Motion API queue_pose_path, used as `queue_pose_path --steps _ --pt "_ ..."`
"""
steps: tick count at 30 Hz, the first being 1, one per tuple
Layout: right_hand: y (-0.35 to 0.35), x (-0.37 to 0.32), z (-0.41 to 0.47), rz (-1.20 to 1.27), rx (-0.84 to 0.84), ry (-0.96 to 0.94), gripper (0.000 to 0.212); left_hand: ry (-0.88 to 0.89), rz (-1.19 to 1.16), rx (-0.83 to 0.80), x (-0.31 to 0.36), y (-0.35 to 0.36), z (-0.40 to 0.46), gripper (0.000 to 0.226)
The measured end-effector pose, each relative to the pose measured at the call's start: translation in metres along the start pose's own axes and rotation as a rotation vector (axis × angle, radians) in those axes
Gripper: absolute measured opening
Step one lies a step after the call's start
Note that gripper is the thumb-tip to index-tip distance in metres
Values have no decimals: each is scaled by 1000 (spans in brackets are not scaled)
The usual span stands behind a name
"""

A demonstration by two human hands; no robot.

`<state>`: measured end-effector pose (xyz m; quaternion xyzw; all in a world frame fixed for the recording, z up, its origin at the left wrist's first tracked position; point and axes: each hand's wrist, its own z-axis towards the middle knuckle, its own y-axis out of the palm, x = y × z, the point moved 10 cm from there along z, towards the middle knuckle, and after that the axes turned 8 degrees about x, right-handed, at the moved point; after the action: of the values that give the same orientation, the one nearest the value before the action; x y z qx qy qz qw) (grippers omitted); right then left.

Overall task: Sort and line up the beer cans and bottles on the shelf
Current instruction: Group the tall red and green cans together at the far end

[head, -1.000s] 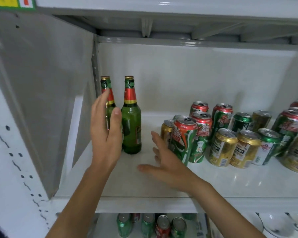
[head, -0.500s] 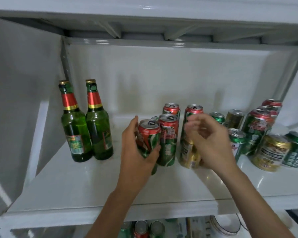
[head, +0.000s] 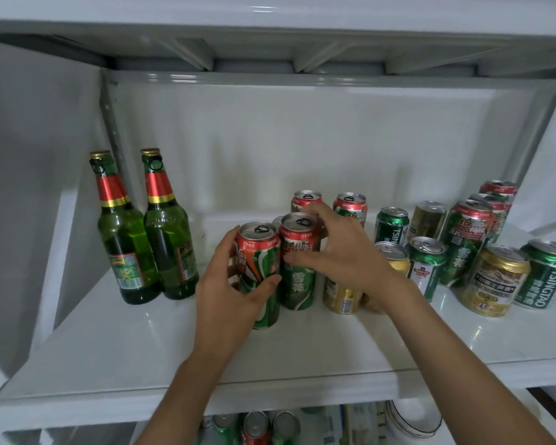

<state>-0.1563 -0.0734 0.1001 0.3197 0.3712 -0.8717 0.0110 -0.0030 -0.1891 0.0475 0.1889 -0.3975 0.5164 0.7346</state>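
White shelf (head: 116,354), seen from the head camera. Its front strip and left-front corner lie bare, and a gap separates the two green bottles (head: 145,232), upright near the left wall, from the cans. The left hand (head: 228,293) wraps thumb and fingers round a tall red-and-green can (head: 260,271) standing nearest the front edge. The right hand (head: 344,252) curls over the neighbouring red-and-green can (head: 299,261), thumb on its front face and fingers behind its rim; the two cans touch. Close behind stand two more red-topped cans (head: 350,207). A gold can (head: 339,293) stands just beside, under the right wrist. To the right, mixed green, gold and red cans (head: 495,274) crowd the shelf up to the right wall. Below, a lower shelf holds further cans (head: 256,427) and stacked bowls (head: 411,419).
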Motion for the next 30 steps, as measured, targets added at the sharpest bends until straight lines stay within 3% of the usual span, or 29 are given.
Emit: queue_pose_path --steps 10,14,22,24,30 --pt "6 -27 -14 242 35 48 63 -45 -11 86 -11 -49 1 87" --pt "34 -39 -17 263 1 56 74 -60 -5 124 -17 -73 1 86" --pt "51 -34 -33 347 88 93 77 -138 -85 -20 -34 -64 -1 91" --pt "58 -28 -41 391 116 118 66 -161 -38 -20 -42 -64 -5 91" --pt "92 0 -77 414 53 193 62 -278 331 -70 -69 -58 -27 85"
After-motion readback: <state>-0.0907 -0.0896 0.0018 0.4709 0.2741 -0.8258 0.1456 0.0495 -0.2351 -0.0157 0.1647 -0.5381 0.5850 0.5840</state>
